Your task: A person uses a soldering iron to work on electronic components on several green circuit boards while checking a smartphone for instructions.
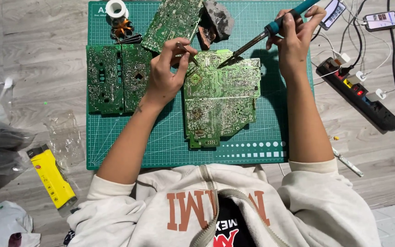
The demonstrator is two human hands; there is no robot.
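Note:
A large green circuit board (220,98) lies solder side up in the middle of a green cutting mat (170,142). My right hand (294,36) grips a soldering iron (264,34) with a teal handle, its tip resting on the board's top edge. My left hand (168,68) pinches a thin metal tool, likely tweezers (189,56), at the board's upper left corner, close to the iron's tip.
Two more green boards (117,77) (172,20) lie on the mat's left and top, beside a white tape roll (116,8) and a copper coil (122,28). A black power strip (360,93), cables and two phones sit right. A yellow box (51,176) and plastic bags lie left.

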